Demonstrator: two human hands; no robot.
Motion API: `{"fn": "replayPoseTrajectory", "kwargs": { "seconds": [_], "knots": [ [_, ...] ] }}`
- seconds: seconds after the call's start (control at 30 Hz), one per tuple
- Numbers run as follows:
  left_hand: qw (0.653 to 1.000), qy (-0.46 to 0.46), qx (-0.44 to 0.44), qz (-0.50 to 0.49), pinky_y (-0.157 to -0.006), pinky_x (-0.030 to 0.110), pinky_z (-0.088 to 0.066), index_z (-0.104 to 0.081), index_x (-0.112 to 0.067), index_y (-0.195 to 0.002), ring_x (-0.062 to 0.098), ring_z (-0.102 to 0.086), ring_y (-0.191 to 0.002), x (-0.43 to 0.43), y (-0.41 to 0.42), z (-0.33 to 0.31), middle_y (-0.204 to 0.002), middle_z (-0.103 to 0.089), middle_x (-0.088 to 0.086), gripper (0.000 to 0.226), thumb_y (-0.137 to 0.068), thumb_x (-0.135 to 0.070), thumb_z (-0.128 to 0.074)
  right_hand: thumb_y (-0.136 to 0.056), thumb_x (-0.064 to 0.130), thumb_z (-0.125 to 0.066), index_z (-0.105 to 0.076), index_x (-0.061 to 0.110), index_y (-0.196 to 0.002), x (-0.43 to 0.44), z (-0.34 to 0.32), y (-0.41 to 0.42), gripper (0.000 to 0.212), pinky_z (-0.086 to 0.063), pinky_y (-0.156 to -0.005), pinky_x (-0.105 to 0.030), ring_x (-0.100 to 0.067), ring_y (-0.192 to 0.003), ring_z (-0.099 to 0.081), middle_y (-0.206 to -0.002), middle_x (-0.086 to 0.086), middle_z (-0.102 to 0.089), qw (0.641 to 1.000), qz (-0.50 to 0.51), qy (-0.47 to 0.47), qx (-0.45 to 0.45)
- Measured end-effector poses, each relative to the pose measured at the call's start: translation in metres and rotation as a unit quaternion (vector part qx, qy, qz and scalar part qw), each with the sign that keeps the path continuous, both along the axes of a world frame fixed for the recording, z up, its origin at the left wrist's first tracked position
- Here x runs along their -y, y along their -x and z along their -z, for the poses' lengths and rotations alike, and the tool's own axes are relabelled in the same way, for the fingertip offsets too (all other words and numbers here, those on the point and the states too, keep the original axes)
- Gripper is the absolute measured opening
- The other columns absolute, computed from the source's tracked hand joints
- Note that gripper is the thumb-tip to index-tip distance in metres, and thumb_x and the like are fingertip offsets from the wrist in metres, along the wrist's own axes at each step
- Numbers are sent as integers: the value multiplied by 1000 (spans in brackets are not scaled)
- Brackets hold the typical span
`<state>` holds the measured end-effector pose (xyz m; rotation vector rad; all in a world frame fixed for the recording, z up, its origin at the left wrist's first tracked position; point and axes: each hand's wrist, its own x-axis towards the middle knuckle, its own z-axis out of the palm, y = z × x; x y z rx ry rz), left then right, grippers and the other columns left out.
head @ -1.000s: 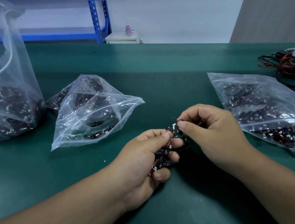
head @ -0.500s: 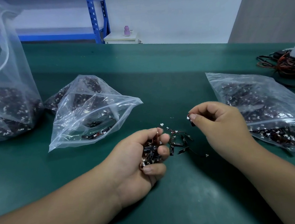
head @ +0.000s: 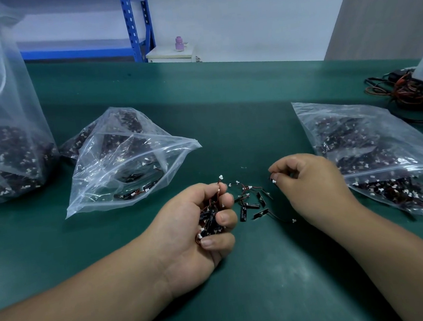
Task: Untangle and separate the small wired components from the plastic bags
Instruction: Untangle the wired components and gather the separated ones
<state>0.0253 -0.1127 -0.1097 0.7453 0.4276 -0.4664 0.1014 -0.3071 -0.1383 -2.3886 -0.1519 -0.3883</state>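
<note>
Step in hand: pulling single parts out of a knot. Left hand (head: pixel 183 236) is curled round a bundle of small wired parts (head: pixel 210 218), black bodies with white plugs, held over the table (head: pixel 226 103). Right hand (head: pixel 313 185) pinches one white plug (head: pixel 273 181) between thumb and forefinger, off to the right of the bundle. Whether its wire is free of the rest is too fine to tell. Loose parts (head: pixel 252 204) lie on the table between the two hands. Open bag (head: pixel 129 164) near left, fuller bag (head: pixel 371 152) right.

To do it well: draw by the plug, slowly, along the wire's own line. Ease the left grip a little so snagged loops slip rather than tear. Lay each freed part apart from the pile so nothing re-knots.
</note>
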Motion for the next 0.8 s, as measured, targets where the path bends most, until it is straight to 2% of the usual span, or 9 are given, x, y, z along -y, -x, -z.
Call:
{"fn": "replayPoseTrajectory", "kwargs": {
  "seconds": [0.13,0.27,0.43,0.5,0.57,0.63,0.7,0.8],
  "knots": [
    [1000,-12,12,-5,-31,13,-19,-59,-15,-86,10,-42,-44,1,1,1,-68,-56,1,10,-89,-11,-51,-84,16,-70,-64,43,-62,0,-2,2,35,-36,-61,-8,13,-80,-56,-73,23,-63,1000,-15,16,-7],
    [1000,-20,18,-3,-31,12,-19,-61,-15,-87,10,-42,-44,2,2,1,-68,-56,1,8,-90,-12,-54,-81,13,-68,-76,31,-75,0,-3,3,21,-34,-63,0,12,-77,-55,-76,21,-63,999,-16,35,0],
    [1000,-22,23,-2,-32,12,-18,-61,-16,-89,10,-43,-45,2,1,1,-69,-56,1,7,-90,-12,-55,-80,11,-67,-71,30,-69,0,-2,4,22,-36,-64,0,8,-81,-57,-77,19,-66,999,-19,37,11],
    [999,-27,31,-5,-31,12,-19,-62,-15,-91,10,-43,-45,2,2,1,-68,-56,1,9,-90,-11,-54,-81,9,-67,-70,31,-67,0,-2,4,26,-37,-64,-1,10,-83,-58,-77,20,-66,1000,-17,9,10],
    [999,-32,40,-4,-32,12,-19,-64,-16,-91,10,-44,-46,3,2,2,-68,-56,1,11,-91,-10,-55,-84,8,-68,-70,34,-65,-2,-5,7,32,-39,-64,-1,10,-80,-60,-75,22,-67,998,-21,-57,16],
    [998,-40,51,-1,-32,11,-20,-66,-16,-91,9,-44,-46,4,2,2,-68,-56,1,11,-90,-11,-57,-86,13,-70,-70,33,-69,-6,-13,12,27,-40,-65,-4,2,-77,-62,-76,19,-68,991,-56,-110,50],
    [997,-46,63,4,-32,11,-20,-67,-17,-91,9,-44,-45,5,2,2,-68,-56,1,10,-89,-11,-59,-87,24,-68,-75,26,-77,-14,-24,22,13,-43,-67,-12,-8,-75,-62,-75,12,-67,977,-140,-141,79],
    [995,-52,84,17,-32,11,-20,-66,-18,-88,8,-44,-45,5,3,1,-67,-55,0,9,-88,-12,-60,-83,35,-69,-77,24,-81,-26,-33,38,14,-49,-66,-25,-16,-74,-63,-75,4,-67,953,-252,-155,61]
  ]
}}
